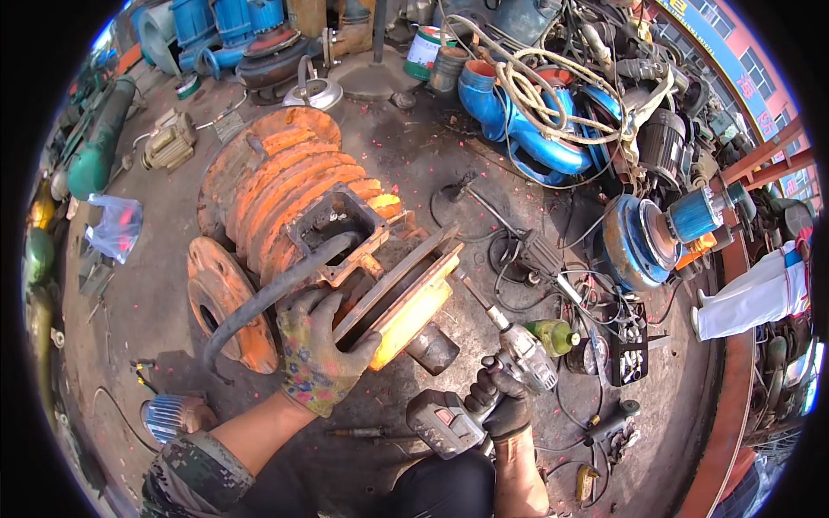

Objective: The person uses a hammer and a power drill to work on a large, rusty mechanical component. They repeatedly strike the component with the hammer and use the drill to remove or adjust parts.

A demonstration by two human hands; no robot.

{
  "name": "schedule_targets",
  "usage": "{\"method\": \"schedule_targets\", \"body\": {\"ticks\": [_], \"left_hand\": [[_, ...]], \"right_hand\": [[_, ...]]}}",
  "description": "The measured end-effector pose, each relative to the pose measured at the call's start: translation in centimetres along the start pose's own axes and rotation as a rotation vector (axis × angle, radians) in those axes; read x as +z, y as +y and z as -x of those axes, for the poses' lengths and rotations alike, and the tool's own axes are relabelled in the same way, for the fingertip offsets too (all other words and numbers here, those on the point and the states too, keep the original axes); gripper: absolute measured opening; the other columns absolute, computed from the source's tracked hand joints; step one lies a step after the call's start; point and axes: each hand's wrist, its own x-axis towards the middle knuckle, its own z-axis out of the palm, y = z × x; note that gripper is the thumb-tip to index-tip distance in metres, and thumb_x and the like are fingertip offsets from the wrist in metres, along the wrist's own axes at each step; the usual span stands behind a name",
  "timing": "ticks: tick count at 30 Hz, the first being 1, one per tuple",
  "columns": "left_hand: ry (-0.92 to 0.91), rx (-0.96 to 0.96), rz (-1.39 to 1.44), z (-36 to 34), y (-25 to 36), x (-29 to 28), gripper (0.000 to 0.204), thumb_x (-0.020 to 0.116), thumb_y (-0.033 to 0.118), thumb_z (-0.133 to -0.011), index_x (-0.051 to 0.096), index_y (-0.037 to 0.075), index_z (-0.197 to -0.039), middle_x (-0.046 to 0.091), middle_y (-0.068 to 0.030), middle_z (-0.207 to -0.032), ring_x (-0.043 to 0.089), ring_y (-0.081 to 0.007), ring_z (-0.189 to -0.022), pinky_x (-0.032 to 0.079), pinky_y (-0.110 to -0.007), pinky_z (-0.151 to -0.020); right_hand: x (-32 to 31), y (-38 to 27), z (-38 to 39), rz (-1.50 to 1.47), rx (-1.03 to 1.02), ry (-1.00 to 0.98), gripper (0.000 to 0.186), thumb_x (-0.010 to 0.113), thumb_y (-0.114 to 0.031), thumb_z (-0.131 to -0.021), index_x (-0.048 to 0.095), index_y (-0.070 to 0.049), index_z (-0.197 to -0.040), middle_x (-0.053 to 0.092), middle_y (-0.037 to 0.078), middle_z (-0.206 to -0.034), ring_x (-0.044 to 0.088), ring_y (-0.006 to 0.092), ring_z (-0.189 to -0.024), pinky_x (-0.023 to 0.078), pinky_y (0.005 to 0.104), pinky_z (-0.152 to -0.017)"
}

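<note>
My left hand (324, 358), in a floral work glove, grips the lower left of an upright orange flange plate (414, 315) on a rusty orange ribbed motor housing (306, 177). A thick black cable (285, 285) runs out of the housing's open terminal box (358, 224), just past that hand. My right hand (501, 406), in a dark glove, is wrapped round the handle of a cordless impact wrench (531, 354). Its long socket extension (475, 293) points up-left at the flange's right edge; I cannot tell whether it touches. A loose orange flange (229, 311) leans at the left.
A green bottle (557, 337), hoses, cables and a socket case (630, 345) lie at right. Blue pumps (639, 242) and coiled hose crowd behind. Gas cylinders (99, 138), a plastic bag (114, 226) and a small motor (173, 419) are at left. A person in white trousers (747, 298) is at far right.
</note>
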Motion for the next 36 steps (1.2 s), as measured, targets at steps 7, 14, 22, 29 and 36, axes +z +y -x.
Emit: {"method": "schedule_targets", "body": {"ticks": [7,14,22,29,36], "left_hand": [[-0.167,0.042,0.074,-0.8,-0.6,-1.0,0.07,0.088,0.024,-0.071,0.059,0.001,-0.13,0.054,-0.0188,-0.127,0.052,-0.039,-0.118,0.04,-0.053,-0.104],[-0.28,-0.024,0.092,-1.3,-0.6,-1.7,0.062,0.083,0.032,-0.077,0.064,0.006,-0.13,0.06,-0.0125,-0.125,0.055,-0.0355,-0.117,0.041,-0.051,-0.104],[-0.282,-0.055,0.094,-0.9,-0.7,-1.7,0.058,0.079,0.038,-0.081,0.067,0.007,-0.129,0.066,-0.0129,-0.126,0.06,-0.0347,-0.116,0.042,-0.051,-0.104],[-0.285,-0.064,0.175,-0.9,-1.2,-1.2,0.064,0.085,0.028,-0.074,0.064,0.004,-0.131,0.062,-0.0146,-0.126,0.056,-0.0363,-0.114,0.043,-0.051,-0.103],[-0.306,-0.061,0.172,-1.1,-0.9,-1.4,0.065,0.085,0.026,-0.073,0.064,0.004,-0.13,0.061,-0.0142,-0.125,0.055,-0.0366,-0.116,0.044,-0.051,-0.102]], "right_hand": [[-0.2,-0.3,-0.7,-0.057,0.087,-0.006,0.025,0.07,-0.017,-0.09,0.062,-0.008,-0.112,0.046,0.001,-0.069,0.044,0.0163,-0.056,0.039,0.0349,-0.055],[-1.8,-1.2,-1.4,-0.009,0.11,-0.043,0.024,0.071,-0.018,-0.092,0.065,-0.008,-0.113,0.046,0.002,-0.073,0.044,0.0169,-0.057,0.039,0.0352,-0.056],[-1.9,-2.2,-2.0,0.256,-0.015,-0.038,0.025,0.073,-0.016,-0.091,0.066,-0.007,-0.113,0.048,0.004,-0.075,0.045,0.0172,-0.061,0.041,0.038,-0.059],[-2.1,-2.4,-2.4,-0.096,0.207,-0.094,0.017,0.065,-0.01,-0.088,0.068,-0.006,-0.104,0.05,0.005,-0.073,0.046,0.0179,-0.059,0.039,0.0353,-0.055],[-2.9,-2.6,-2.8,0.081,0.131,-0.062,0.014,0.066,-0.006,-0.084,0.065,-0.006,-0.098,0.048,0.005,-0.068,0.046,0.0195,-0.058,0.038,0.0378,-0.054]]}}
